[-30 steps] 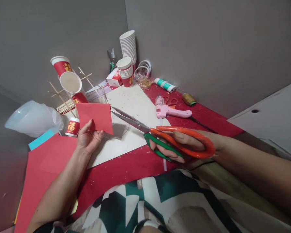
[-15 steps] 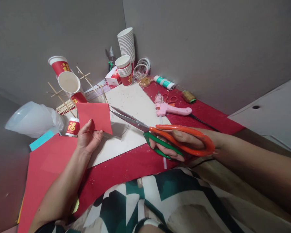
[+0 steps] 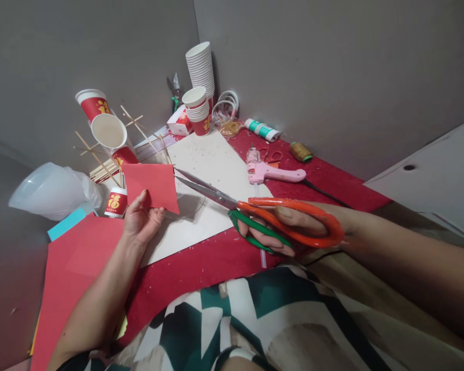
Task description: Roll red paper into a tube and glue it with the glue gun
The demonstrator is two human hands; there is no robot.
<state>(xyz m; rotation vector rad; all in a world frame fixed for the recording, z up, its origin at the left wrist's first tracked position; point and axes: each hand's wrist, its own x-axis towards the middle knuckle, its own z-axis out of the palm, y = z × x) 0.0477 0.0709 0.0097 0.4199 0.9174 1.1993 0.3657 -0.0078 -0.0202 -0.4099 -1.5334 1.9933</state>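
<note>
My left hand pinches a small red sheet of paper by its lower edge, thumb in front, and holds it up above the white board. My right hand grips large scissors with one orange and one green handle, fingers through the loops. The scissors' blades are slightly parted and point left. Their tips are at the right edge of the red paper, near its upper corner; I cannot tell whether they touch it.
Paper cups with sticks stand at the left, by a plastic bag and large red sheets. Stacked cups and pliers are at the back. A pink glue gun and a thread spool lie right.
Almost nothing differs. The view has shifted very slightly; the red paper and the scissors keep nearly the same places in my hands.
</note>
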